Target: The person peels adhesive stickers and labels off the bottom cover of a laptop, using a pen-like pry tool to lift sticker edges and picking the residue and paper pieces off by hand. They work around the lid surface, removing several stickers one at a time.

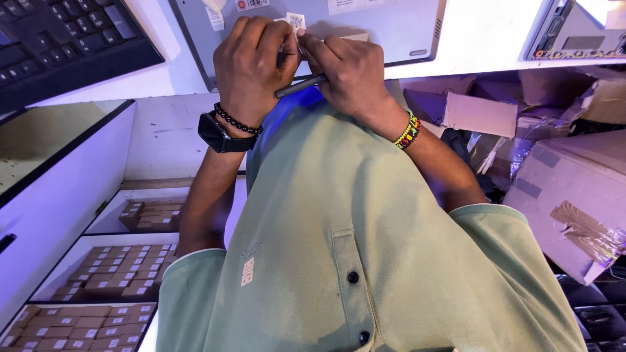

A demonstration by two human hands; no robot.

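Bright, even overhead light with a violet-blue cast on the white table (169,133) and cardboard boxes (561,189). Soft shadows under the forearms. Sharp centre; wide-angle bending toward the edges; mild glare upper right.

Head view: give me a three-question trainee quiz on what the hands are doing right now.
1. True or false: the right hand holds a dark pen.
2. What do both hands pinch above the grey device?
A. a small white label
B. a coin
3. Which wrist wears the black watch?

Key: 1 true; 2 A; 3 the left hand side.
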